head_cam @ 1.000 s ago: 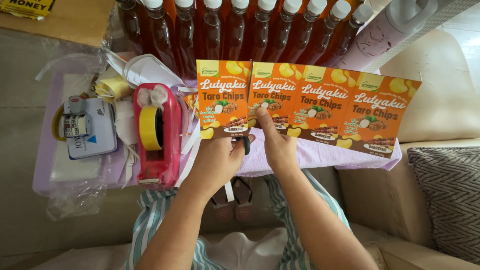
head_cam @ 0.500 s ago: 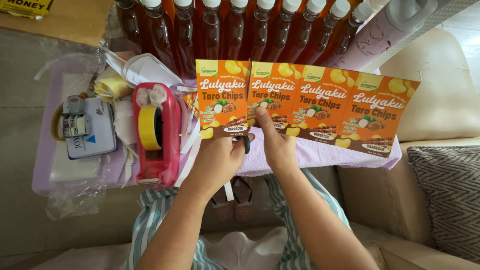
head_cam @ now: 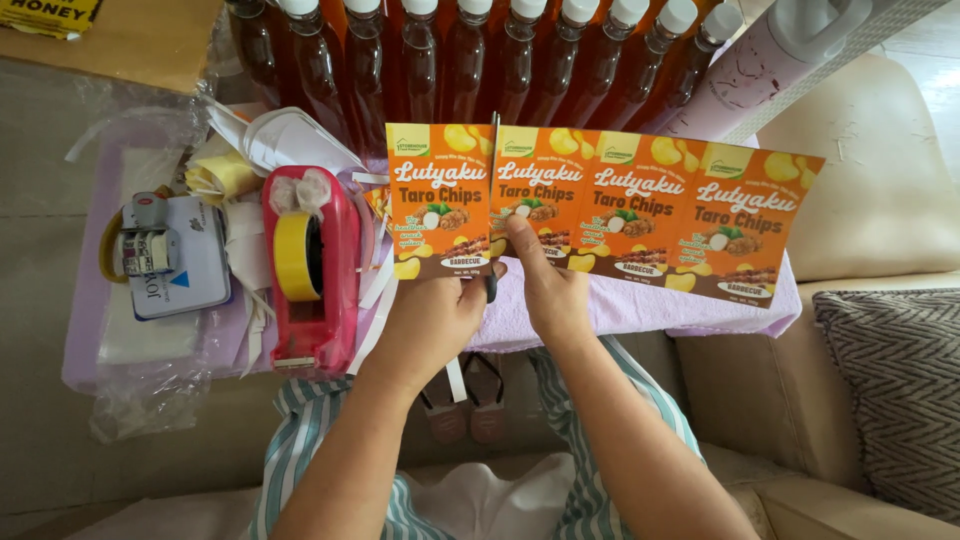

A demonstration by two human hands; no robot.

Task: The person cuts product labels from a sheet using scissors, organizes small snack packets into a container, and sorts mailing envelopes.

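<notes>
The left hand point(head_cam: 440, 315) is closed around the handles of scissors point(head_cam: 492, 200), blades running up between the first and second panels of an orange label strip point(head_cam: 610, 215). The right hand point(head_cam: 545, 285) pinches that strip just right of the cut, thumb on top. The thin, glossy sheet looks light and floppy, so holding it near the blades seems best. Left of the hands, a red tape dispenser point(head_cam: 310, 270) stands on the counter point(head_cam: 640, 305); beyond, brown bottles point(head_cam: 450, 60).

Scissors point(head_cam: 492, 285) mostly hidden between hands; bottle point(head_cam: 430, 60) tops cut off by frame edge.
</notes>
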